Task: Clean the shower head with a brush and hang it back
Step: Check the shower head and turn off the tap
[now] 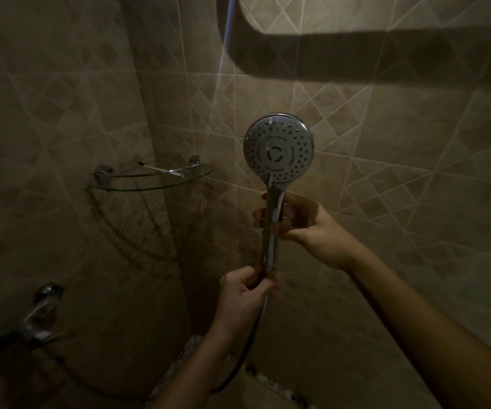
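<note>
A chrome shower head [278, 149] stands upright in front of the tiled wall, its round nozzle face turned toward me. My right hand [300, 222] grips the upper part of its handle. My left hand [245, 293] is closed around the bottom of the handle, where the metal hose [250, 349] joins it. The hose curves down and away to the left. No brush is in view.
A glass corner shelf [149, 180] with chrome brackets hangs on the wall at the left; a thin stick-like item lies on it. A chrome tap [36, 317] juts out at the lower left. Dark shadows cross the upper wall.
</note>
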The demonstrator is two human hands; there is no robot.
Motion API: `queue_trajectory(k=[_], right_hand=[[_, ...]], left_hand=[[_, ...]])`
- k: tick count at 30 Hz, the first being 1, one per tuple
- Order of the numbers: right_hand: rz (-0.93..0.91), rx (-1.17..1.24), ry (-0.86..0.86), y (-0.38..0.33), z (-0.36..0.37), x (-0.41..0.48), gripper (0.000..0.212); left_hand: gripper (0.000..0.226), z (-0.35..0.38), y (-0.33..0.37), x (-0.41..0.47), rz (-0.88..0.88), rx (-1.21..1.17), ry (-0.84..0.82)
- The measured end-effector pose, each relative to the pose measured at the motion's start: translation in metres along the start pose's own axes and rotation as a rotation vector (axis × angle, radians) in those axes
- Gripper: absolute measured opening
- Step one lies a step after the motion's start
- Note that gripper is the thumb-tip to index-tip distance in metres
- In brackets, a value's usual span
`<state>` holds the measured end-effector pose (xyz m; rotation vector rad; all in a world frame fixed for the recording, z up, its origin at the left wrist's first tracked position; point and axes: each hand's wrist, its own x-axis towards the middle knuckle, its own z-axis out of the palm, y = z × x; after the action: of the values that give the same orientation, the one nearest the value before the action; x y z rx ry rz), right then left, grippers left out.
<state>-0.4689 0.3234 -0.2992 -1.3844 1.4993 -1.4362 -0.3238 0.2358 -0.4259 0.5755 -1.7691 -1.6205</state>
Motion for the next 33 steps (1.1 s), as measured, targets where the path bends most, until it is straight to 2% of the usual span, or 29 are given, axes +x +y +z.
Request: queue_trajectory(k=[4,6,11,15,18,21,23,26,29,33], right_hand=[[-0.092,-0.157,0.108,-0.002,0.006,0.002,0.054],[-0.097,-0.218,0.106,-0.001,0.007,0.004,0.052],[0.006,-0.005,-0.059,-0.004,0.004,0.001,0.046],[-0.027,-0.182,0.012,-0.002,0.009,0.004,0.037],[-0.048,-0.177,0.020,-0.002,0.011,0.005,0.034],[-0.008,-0.098,-0.068,0.000,0.006,0.003,0.035],[0.013,-0.082,-0.069,0.001,0.006,0.003,0.036],[0.036,-0.136,0.012,0.000,0.011,0.005,0.032],[0.055,-0.241,0.017,0.000,0.010,0.005,0.032],[0.090,-0.055,-0.089,0.001,0.006,0.003,0.040]], left_hand=[[0.009,0.000,0.001,-0.003,0.001,-0.026,-0.011],[0.013,0.000,-0.001,-0.005,-0.023,-0.024,-0.002],[0.005,-0.001,-0.003,-0.004,-0.079,-0.053,0.022],[0.009,0.000,-0.001,-0.006,-0.068,-0.053,0.033],[0.007,-0.001,0.003,-0.008,0.004,-0.043,-0.015],[0.009,-0.001,0.005,-0.008,0.010,-0.044,-0.012],[0.010,-0.001,0.005,-0.008,0.014,-0.048,-0.014],[0.009,-0.001,0.004,-0.008,0.004,-0.065,-0.018],[0.013,-0.001,0.004,-0.008,0.000,-0.048,-0.032],[0.017,-0.001,0.004,-0.007,0.011,-0.030,-0.027]])
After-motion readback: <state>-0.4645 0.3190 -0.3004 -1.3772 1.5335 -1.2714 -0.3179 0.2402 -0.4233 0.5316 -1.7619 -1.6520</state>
